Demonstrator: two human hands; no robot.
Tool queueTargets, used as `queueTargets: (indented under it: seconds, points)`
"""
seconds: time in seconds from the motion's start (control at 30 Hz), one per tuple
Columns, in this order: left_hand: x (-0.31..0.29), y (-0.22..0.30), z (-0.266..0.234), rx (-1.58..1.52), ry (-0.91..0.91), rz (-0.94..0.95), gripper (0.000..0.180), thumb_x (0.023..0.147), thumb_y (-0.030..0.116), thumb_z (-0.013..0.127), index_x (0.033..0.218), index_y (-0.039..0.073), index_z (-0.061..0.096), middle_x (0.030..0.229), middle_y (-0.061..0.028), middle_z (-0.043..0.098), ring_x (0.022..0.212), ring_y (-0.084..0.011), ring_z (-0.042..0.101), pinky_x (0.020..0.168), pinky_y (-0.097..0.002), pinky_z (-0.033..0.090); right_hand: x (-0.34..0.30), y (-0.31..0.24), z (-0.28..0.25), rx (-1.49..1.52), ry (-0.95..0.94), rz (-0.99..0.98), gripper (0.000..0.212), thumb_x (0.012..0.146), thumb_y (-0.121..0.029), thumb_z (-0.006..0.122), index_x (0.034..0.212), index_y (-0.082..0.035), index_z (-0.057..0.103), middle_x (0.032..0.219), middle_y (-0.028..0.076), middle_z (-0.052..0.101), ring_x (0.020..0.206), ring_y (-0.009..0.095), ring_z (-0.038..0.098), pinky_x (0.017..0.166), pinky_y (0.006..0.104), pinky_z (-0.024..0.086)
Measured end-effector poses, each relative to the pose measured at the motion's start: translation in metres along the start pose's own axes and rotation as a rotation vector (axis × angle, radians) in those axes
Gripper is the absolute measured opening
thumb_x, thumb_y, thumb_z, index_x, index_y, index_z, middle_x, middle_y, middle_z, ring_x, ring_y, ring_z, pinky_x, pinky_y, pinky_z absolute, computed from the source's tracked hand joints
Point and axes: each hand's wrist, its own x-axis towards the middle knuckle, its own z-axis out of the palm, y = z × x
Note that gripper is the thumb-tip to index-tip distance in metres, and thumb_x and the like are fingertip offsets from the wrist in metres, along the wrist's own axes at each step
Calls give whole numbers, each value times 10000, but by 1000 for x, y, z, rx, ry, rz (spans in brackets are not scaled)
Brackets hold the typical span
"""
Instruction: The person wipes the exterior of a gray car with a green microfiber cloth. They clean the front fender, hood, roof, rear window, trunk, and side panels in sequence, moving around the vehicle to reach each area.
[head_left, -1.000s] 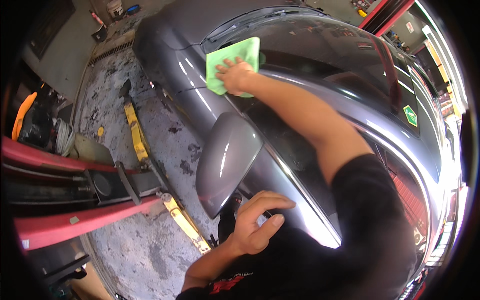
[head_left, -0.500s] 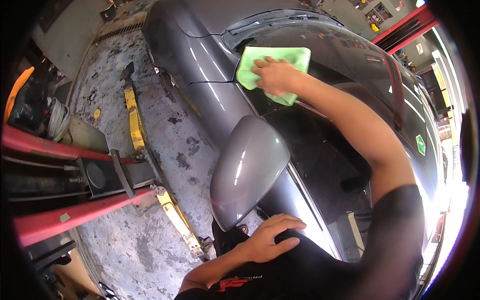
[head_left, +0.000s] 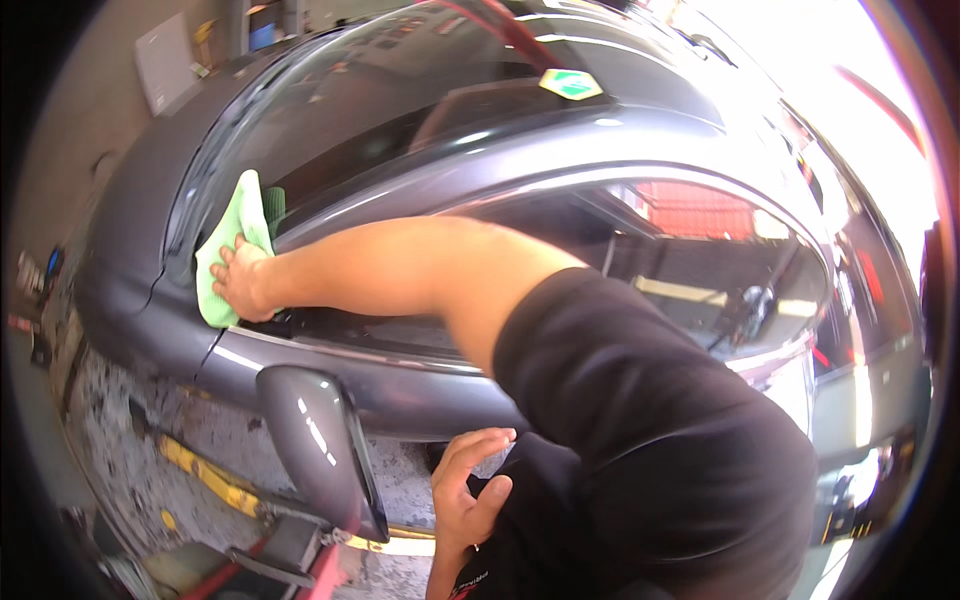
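Observation:
My right hand (head_left: pixel 246 281) presses a light green microfiber cloth (head_left: pixel 218 250) onto the grey car by the lower corner of the windshield (head_left: pixel 370 110), with the fingers spread over the fabric. Part of the cloth is hidden behind the hand, and its far edge stands up in a fold. That arm reaches across the front side window. Close to my body, my left hand (head_left: pixel 468 490) is held up with fingers stretched and thumb apart, holding nothing. It is beside the lower door, apart from the grey side mirror (head_left: pixel 318 440).
Below the car, a yellow lift arm (head_left: pixel 215 480) runs along the stained floor (head_left: pixel 130 490). Red and black lift parts (head_left: pixel 285 555) stand near the bottom edge. A green and white sticker (head_left: pixel 571 84) is on the windshield. Bright light floods in at the right.
My view has swung to the right, so the car now lies across the picture. The cloth has shifted slightly at the windshield corner, still under my right hand. My left hand stays near my body.

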Motion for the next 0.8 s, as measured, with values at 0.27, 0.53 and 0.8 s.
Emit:
queueTargets:
  seconds: [0.27, 0.53, 0.8]
  points:
    - [56, -19, 32, -117, -219, 85, 380, 908, 204, 674, 1181, -61, 670, 1174, -222, 713, 1121, -316, 677, 1033, -415, 501, -327, 98, 7, 9, 630, 402, 692, 918, -382, 670, 1520, -94, 490, 1565, 151, 478, 1482, 352, 410, 1201, 551, 321]
    - [97, -19, 33, -25, -119, 174, 319, 1003, 154, 502, 1184, -78, 626, 1076, -225, 698, 1005, -300, 691, 942, -421, 549, -608, 150, -56, -55, 289, 1272, 837, 906, -691, 605, 1506, -112, 536, 1501, 149, 531, 1448, 370, 413, 1199, 547, 294]
    - [257, 26, 104, 126, 11, 714, 313, 1034, 115, 465, 1231, -90, 596, 1201, -219, 661, 1116, -308, 641, 1040, -421, 483, -562, 161, -13, -2, 610, 853, 919, 887, -759, 562, 1541, -122, 455, 1586, 184, 427, 1519, 368, 333, 1236, 579, 225]
